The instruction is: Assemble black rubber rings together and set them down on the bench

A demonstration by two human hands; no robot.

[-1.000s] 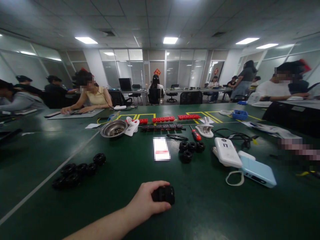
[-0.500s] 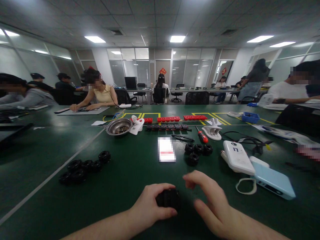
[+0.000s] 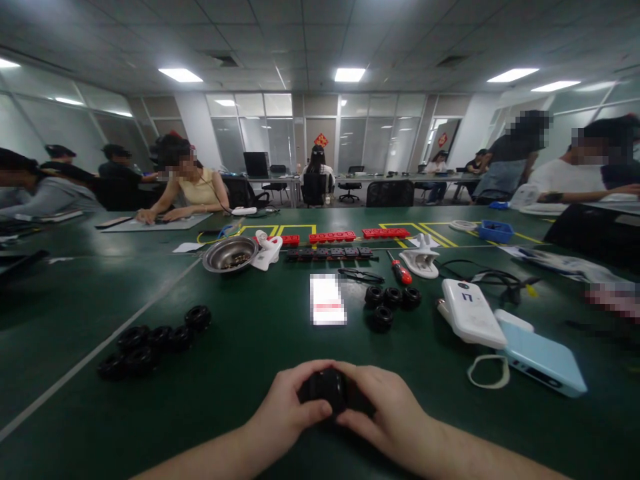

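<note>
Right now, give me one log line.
left hand: holds black part | right hand: holds same part | wheel pile: left on table

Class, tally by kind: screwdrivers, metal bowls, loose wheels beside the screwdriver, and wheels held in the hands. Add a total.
screwdriver: 1
metal bowl: 1
loose wheels beside the screwdriver: 4
held wheel, in left hand and right hand: 1
Total: 7
</note>
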